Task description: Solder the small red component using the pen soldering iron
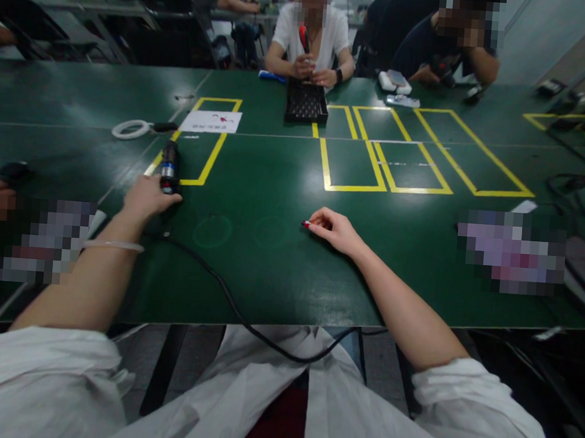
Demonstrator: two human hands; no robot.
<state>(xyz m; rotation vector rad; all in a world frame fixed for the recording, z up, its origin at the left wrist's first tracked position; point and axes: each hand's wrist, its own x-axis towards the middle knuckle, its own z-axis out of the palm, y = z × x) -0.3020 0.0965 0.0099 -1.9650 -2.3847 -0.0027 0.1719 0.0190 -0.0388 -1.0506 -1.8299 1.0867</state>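
At tips of right hand [336, 230], small red-and-black piece [305, 224] pinched by fingers: likely light, stiff, best held by sides. Beyond left hand [146, 201], touching: dark blue-banded cylinder [170, 164], probably heavier, rigid; grip round middle. Left fingers partly hidden; from here, can't tell if closed.

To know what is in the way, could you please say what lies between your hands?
Two faint circles on the tabletop, shown in the head view.

The glossy green table [268, 277] bears rectangles of yellow tape [355, 189]. A white printed sheet [204, 123] lies across one at the left, near a white ring-shaped coil [131, 122]. A black tray [305, 118] sits toward the far edge.
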